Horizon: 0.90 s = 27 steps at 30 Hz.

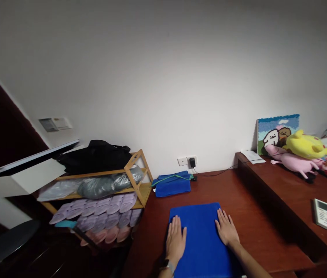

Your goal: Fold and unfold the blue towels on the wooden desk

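Observation:
A blue cloth [199, 235] lies spread flat on the dark red wooden surface [247, 216] in front of me. My left hand [175, 240] rests flat on its left edge, fingers stretched out. My right hand [226, 227] lies flat on its right edge, fingers also extended. Neither hand holds anything. Beyond the cloth, near the wall, sits a folded blue towel [172, 184] with a green cord across it.
A raised wooden ledge [293, 193] on the right carries a white remote [326, 215], yellow and pink plush toys [305, 152] and a picture [277, 133]. A wooden shoe rack [136, 181] with several slippers and a black bag stands left. A charger [192, 162] is plugged into the wall.

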Motion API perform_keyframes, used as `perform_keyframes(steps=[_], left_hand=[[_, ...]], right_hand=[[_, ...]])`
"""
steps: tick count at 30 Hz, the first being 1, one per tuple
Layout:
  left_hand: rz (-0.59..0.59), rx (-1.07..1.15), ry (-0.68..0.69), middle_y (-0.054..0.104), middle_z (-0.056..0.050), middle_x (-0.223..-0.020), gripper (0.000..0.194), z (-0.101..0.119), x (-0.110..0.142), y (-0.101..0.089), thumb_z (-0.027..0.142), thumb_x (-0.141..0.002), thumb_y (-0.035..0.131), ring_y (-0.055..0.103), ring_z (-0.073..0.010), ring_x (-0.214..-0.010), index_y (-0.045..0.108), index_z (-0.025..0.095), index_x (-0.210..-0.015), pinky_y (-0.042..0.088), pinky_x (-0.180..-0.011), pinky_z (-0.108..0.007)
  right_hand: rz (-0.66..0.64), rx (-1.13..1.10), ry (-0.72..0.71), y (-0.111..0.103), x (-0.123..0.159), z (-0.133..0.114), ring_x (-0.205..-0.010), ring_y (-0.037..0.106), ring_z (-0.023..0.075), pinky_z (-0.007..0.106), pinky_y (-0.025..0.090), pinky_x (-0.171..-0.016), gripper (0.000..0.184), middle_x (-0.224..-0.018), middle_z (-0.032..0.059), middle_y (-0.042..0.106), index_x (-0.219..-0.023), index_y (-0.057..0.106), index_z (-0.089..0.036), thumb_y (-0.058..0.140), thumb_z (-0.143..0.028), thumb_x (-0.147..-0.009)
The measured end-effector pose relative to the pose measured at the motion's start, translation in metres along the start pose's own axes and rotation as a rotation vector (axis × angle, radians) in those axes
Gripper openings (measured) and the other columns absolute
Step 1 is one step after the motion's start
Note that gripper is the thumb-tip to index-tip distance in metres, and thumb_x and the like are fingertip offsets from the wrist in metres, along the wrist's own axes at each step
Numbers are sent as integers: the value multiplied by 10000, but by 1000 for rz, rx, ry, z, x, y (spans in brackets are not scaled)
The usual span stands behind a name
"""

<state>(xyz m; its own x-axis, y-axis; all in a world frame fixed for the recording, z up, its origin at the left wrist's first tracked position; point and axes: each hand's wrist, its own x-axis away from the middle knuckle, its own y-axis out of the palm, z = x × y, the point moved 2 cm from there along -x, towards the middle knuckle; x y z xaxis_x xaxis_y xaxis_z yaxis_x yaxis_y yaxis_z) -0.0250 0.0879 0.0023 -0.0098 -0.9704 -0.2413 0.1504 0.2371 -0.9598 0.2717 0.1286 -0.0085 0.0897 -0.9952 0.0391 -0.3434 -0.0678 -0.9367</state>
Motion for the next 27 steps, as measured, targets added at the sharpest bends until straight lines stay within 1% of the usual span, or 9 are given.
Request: perform_keyframes(steps=[4, 6, 8, 9, 12, 18, 20, 23, 27], left_hand=[[-83, 148, 277, 276, -58, -1721, 638, 102, -25, 7, 475, -1086, 198, 265, -243, -1596, 224, 198, -1659, 284, -1308, -485], [-154, 200, 332, 287, -46, -1719, 642, 143, -32, 17, 491, -1085, 171, 256, -226, -1599, 251, 204, -1654, 276, -1313, -462], [-204, 218, 312, 307, -58, -1710, 661, 162, -36, 29, 512, -1083, 145, 266, -223, -1595, 273, 194, -1648, 276, -1314, -460], [-216, 216, 298, 310, -64, -1708, 670, 163, -36, 34, 522, -1081, 140, 270, -226, -1594, 276, 191, -1647, 276, -1314, -464], [-203, 185, 271, 289, -59, -1715, 682, 134, -35, 36, 550, -1076, 156, 256, -232, -1598, 270, 198, -1649, 263, -1318, -471], [-200, 38, -2, 245, -99, -1722, 756, 10, -31, 12, 601, -1063, 177, 237, -262, -1603, 271, 126, -1643, 234, -1321, -496], [-178, -9, -67, 242, -102, -1724, 745, -22, -27, 9, 579, -1065, 199, 236, -258, -1604, 272, 115, -1643, 236, -1320, -482], [-120, -41, -90, 262, -93, -1725, 722, -45, -22, 14, 559, -1067, 211, 242, -251, -1603, 284, 132, -1644, 249, -1315, -460], [-63, -33, -79, 302, -95, -1717, 720, -46, -21, 25, 572, -1062, 226, 270, -257, -1597, 309, 152, -1640, 264, -1308, -465]], right_hand=[[-16, 18, -12, -2, 1, 0, -1616, 132, 222, 458, 88, -1318, 697, -1732, 46, 194, -1662, 204, -132, 164, -466, -1052], [-36, 44, -23, -3, 1, 0, -1619, 113, 225, 453, 78, -1317, 685, -1737, 44, 180, -1662, 209, -136, 175, -437, -1048], [-51, 61, -21, -4, 1, 0, -1620, 98, 224, 445, 70, -1317, 678, -1740, 38, 169, -1662, 210, -134, 181, -411, -1043], [-54, 62, -19, -4, 1, 0, -1620, 98, 222, 442, 69, -1318, 680, -1740, 36, 168, -1661, 205, -129, 179, -410, -1042], [-47, 44, -11, -6, 1, -1, -1619, 118, 216, 442, 75, -1319, 697, -1736, 36, 176, -1662, 187, -116, 157, -440, -1046], [-39, 29, 15, -6, 1, -2, -1619, 120, 215, 447, 69, -1319, 714, -1739, 31, 168, -1668, 183, -126, 140, -475, -1046], [-58, 32, 25, -6, 1, -2, -1620, 118, 215, 446, 67, -1319, 717, -1739, 29, 175, -1669, 188, -131, 142, -482, -1044], [-87, 31, 42, -8, -3, -2, -1618, 125, 215, 440, 88, -1319, 722, -1741, 26, 177, -1671, 179, -131, 124, -483, -1043], [-40, 23, 45, -18, -18, -6, -1617, 139, 220, 446, 118, -1317, 714, -1740, 23, 184, -1673, 186, -138, 110, -470, -1046]])
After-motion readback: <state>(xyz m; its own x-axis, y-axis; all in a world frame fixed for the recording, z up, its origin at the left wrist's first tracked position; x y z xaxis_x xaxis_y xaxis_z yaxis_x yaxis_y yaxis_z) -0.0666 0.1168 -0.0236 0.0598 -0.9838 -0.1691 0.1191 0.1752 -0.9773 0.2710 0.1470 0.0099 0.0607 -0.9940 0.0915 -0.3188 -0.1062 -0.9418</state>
